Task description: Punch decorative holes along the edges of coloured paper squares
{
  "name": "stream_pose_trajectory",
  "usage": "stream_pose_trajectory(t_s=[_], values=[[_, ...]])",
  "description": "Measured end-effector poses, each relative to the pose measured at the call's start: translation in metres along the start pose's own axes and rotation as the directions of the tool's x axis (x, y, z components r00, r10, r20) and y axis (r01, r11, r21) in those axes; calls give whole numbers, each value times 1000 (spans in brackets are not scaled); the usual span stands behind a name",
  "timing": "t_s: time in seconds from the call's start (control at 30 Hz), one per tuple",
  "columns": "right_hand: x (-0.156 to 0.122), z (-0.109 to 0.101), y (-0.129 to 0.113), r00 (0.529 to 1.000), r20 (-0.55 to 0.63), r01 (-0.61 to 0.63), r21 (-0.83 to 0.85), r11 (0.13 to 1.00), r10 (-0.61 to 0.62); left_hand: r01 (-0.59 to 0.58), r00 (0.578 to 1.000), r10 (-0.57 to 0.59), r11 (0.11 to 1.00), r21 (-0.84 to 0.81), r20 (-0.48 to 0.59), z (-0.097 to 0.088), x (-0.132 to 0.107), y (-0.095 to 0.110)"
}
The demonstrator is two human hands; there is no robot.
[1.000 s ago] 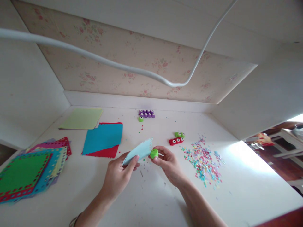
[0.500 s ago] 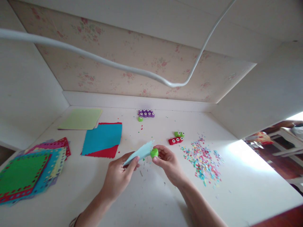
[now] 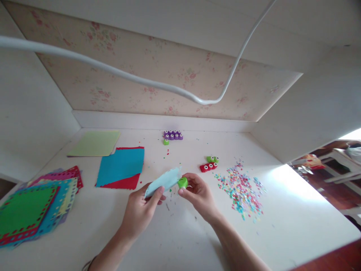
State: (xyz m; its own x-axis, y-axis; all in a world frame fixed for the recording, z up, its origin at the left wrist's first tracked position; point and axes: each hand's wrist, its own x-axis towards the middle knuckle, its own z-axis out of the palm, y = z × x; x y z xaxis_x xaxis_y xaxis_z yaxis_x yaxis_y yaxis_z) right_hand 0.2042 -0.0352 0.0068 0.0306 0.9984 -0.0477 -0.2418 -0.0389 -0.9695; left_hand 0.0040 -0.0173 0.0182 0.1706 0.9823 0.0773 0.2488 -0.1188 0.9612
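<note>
Between the thumb and fingers of my left hand is a light blue sheet of paper, tilted above the table, with small notches along its edge. My right hand grips a bright green craft punch at the sheet's right edge. Whether the paper sits inside the punch's slot I cannot tell. Two more green punches stand behind a row of red punches, right of my hands. Farther back, several purple punches are lined up, with one green punch in front.
Colourful paper confetti is heaped on the right of the white table. Punched coloured sheets are stacked at left, near blue and red sheets and pale green paper. A white cable hangs across the view.
The light blue sheet has turned so more of its face and notched edge show. The green punch has rotated slightly in my right hand. Both grips hold.
</note>
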Motion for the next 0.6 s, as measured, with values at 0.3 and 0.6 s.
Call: stream_pose_trajectory(t_s=[0.3, 0.6], values=[[-1, 4, 1, 1000, 12, -20, 46, 999, 20, 100, 995, -97, 991, -92, 37, 3, 0, 0], [-3, 4, 1, 996, 56, -79, 60, 995, 76, 84, 996, -82, 995, -49, 48, 2, 0, 0]])
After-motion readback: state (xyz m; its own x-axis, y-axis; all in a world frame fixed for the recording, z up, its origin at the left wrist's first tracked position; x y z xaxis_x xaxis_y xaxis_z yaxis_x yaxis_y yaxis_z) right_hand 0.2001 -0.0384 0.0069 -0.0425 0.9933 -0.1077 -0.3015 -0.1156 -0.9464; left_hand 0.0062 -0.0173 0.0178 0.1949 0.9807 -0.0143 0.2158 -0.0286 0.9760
